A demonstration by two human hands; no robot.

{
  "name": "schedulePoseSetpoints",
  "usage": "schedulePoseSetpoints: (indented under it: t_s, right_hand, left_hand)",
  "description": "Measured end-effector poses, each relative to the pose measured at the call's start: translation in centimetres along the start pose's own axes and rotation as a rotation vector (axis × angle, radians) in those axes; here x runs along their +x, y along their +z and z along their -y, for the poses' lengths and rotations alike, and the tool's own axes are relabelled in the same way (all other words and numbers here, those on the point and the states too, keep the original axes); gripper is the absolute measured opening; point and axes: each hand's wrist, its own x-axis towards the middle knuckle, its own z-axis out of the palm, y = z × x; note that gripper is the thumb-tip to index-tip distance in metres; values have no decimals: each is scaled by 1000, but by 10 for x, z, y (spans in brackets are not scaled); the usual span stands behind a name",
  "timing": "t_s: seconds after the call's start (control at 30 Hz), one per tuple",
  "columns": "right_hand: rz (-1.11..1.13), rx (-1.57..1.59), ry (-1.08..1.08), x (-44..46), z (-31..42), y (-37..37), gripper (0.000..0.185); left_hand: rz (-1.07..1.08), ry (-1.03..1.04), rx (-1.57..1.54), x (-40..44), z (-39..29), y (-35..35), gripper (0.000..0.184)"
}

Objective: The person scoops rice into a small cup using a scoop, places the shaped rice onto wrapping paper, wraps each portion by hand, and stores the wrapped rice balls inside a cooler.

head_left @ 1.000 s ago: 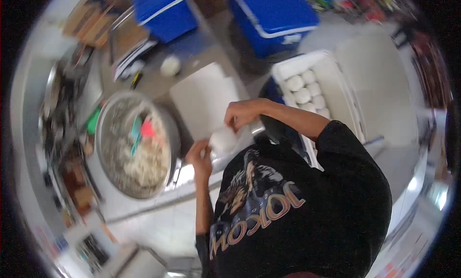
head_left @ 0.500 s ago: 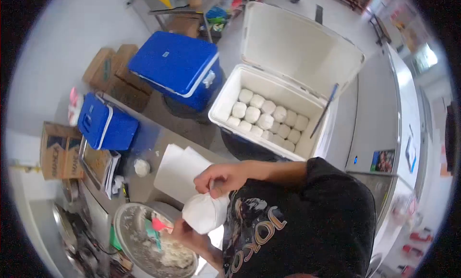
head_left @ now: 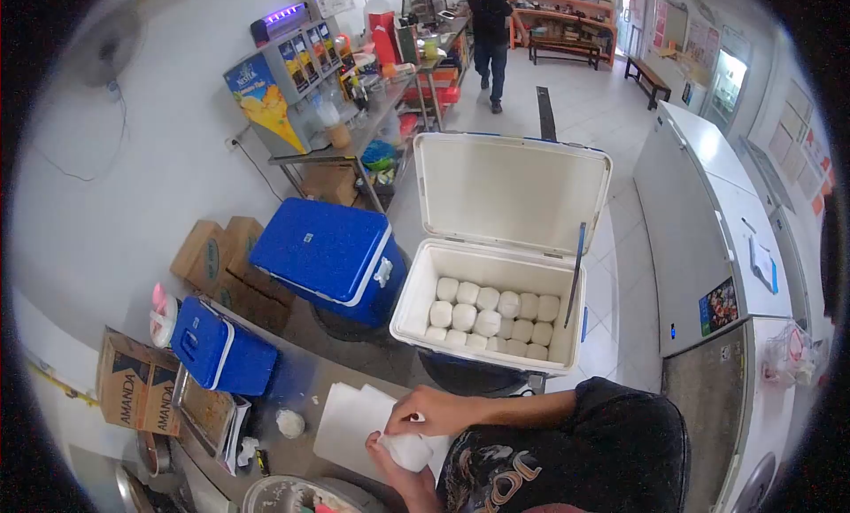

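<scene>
My left hand (head_left: 400,478) cups a white paper-wrapped bundle (head_left: 409,452) from below, its fingers curled round the side. Pinched at the bundle's top edge are the fingers of my right hand (head_left: 431,413), reaching in from the right. White paper sheets (head_left: 347,417) lie stacked on the table beside and partly beneath my hands. A metal bowl (head_left: 266,493) with a white, grainy, rice-like heap is cut off at the bottom of the view. One small white lump (head_left: 290,424) rests on the table to the left of the sheets.
An open white-lined cooler (head_left: 412,305) holds rows of white wrapped bundles (head_left: 487,323). Two closed blue coolers (head_left: 323,247) (head_left: 221,345) and cardboard boxes (head_left: 137,393) stand to the left. A person (head_left: 490,44) walks in the background. White chest freezers (head_left: 699,221) line the right.
My view has tilted up, bringing the room's far end into sight and cutting off most of the bowl. The bundle looks narrower, with my hands still on it.
</scene>
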Motion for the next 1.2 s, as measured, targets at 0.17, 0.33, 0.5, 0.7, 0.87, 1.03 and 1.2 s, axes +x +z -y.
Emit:
schedulePoseSetpoints:
  t_s: [0.17, 0.33, 0.5, 0.7, 0.87, 1.03, 1.2]
  right_hand:
    - [121, -196, 129, -4, -3, -2, 53]
    - [69, -16, 314, -20, -55, -19, 66]
    - [-401, 79, 640, -73, -123, -77, 64]
    - [-1079, -220, 840, -194, -313, -194, 72]
    - [-1014, -15, 1255, -199, -364, -186, 70]
    - [-752, -720, 1095, -245, -430, -203, 76]
    - [-659, -1095, 759, -203, -364, -195, 46]
  left_hand:
    - [-70, 369, 528, 12, 8, 11, 45]
    - [134, 129, 284, 39, 30, 14, 45]
    - [297, 116, 653, 36, 40, 14, 31]
    - [351, 275, 1457, 63, 126, -132, 32]
    - [191, 149, 1750, 56, 153, -157, 76]
    - [180, 131, 1895, 54, 172, -164, 88]
    - [138, -72, 1908, 53, 166, -151, 91]
